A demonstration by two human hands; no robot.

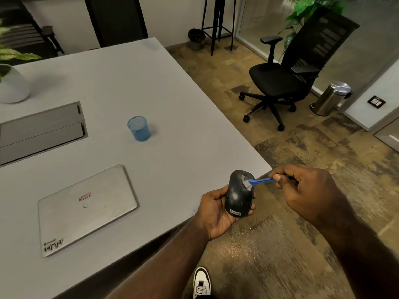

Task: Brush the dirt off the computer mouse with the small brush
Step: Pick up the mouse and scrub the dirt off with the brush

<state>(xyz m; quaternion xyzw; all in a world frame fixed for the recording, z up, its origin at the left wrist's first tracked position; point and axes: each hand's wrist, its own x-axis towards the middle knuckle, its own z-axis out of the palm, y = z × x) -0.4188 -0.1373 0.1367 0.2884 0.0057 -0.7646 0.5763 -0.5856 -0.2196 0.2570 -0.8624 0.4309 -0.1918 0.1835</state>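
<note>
My left hand (216,210) cradles a black computer mouse (236,195) from below, top side up, just past the grey table's near right corner. My right hand (306,193) pinches the blue handle of a small brush (261,181). Its pale bristles rest on the mouse's right button, beside the scroll wheel. Fingers hide the end of the handle.
The grey table (172,108) carries a closed silver laptop (86,210), a blue mesh cup (139,128), a cable hatch (43,130) and a white plant pot (13,85). A black office chair (287,76) and a steel bin (331,98) stand on the floor to the right.
</note>
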